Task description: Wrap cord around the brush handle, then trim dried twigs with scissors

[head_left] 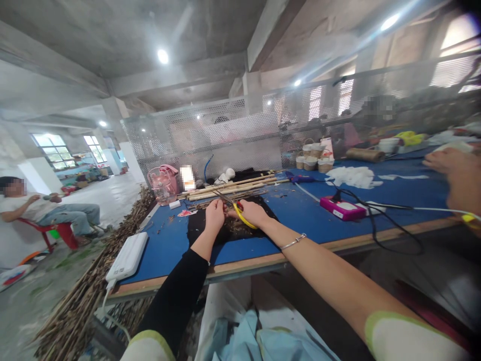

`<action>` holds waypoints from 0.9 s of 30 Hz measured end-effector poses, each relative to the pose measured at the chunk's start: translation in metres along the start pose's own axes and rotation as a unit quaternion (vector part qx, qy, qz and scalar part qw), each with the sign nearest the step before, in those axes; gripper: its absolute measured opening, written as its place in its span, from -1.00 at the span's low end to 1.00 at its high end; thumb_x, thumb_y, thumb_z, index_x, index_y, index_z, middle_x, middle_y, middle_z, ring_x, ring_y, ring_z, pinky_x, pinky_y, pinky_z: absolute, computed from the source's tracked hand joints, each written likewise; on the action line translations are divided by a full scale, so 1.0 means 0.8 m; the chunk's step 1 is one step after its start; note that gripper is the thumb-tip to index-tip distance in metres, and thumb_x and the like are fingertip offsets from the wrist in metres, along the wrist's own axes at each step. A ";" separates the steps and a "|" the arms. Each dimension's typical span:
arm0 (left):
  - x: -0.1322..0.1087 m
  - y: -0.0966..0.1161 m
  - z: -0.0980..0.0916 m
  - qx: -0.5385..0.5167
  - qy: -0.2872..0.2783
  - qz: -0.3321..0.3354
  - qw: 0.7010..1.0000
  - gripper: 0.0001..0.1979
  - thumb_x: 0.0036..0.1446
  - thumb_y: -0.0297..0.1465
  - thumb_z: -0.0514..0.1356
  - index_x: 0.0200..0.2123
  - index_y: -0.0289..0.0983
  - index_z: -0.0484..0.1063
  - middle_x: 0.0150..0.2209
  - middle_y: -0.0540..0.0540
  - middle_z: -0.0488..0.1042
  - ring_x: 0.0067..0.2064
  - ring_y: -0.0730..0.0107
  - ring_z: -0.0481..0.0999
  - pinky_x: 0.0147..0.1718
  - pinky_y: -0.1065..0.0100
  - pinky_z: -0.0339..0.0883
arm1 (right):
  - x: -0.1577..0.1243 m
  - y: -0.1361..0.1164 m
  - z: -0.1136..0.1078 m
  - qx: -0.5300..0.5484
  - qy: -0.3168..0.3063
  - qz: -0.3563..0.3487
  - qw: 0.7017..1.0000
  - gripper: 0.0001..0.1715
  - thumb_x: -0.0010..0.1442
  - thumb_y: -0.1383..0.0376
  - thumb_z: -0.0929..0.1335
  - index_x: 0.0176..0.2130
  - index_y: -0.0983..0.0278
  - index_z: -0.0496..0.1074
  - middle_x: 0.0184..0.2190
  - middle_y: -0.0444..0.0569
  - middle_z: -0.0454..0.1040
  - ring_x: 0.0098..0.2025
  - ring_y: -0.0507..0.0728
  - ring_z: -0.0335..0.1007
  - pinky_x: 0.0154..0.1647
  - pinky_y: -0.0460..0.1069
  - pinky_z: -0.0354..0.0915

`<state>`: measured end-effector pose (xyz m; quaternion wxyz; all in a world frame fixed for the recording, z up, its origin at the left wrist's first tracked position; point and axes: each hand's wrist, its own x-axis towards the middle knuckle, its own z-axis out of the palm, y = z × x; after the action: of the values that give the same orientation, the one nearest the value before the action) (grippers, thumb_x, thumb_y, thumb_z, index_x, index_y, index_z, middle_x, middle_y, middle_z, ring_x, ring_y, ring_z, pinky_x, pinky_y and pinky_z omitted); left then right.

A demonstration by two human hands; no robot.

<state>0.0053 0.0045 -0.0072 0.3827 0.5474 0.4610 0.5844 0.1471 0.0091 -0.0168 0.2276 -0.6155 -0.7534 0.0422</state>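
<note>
Scissors with yellow handles are in my right hand, its fingers wrapped through the grips. Their blades point away and to the left, past my fingertips. Close beside them my left hand is closed in a pinch; whatever it grips is too small to make out. Both hands are over a black cloth scattered with brown plant bits. Just beyond lie thin dark twigs and several pale peeled sticks.
The blue table carries a white power bank, a pink bag, a magenta power strip with cables, white fluff and small baskets. Dry stalks heap at left. Another person's hand works at right; one person sits left.
</note>
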 end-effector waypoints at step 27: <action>0.003 0.000 -0.004 0.064 -0.024 0.069 0.995 -0.83 0.05 -0.52 -0.02 -0.53 -0.30 0.28 -0.58 0.00 0.33 -0.56 0.51 0.29 -0.52 0.47 0.19 | -0.003 -0.001 0.002 0.054 0.011 -0.048 0.997 -0.31 -0.06 -0.20 0.30 -0.17 0.28 0.27 -0.29 0.08 0.48 -0.26 0.19 0.41 -0.37 -0.07 0.14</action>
<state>0.0019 0.0064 -0.0068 0.3160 0.6151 0.4494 0.5655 0.1461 0.0068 -0.0191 0.2705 -0.5661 -0.7760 0.0651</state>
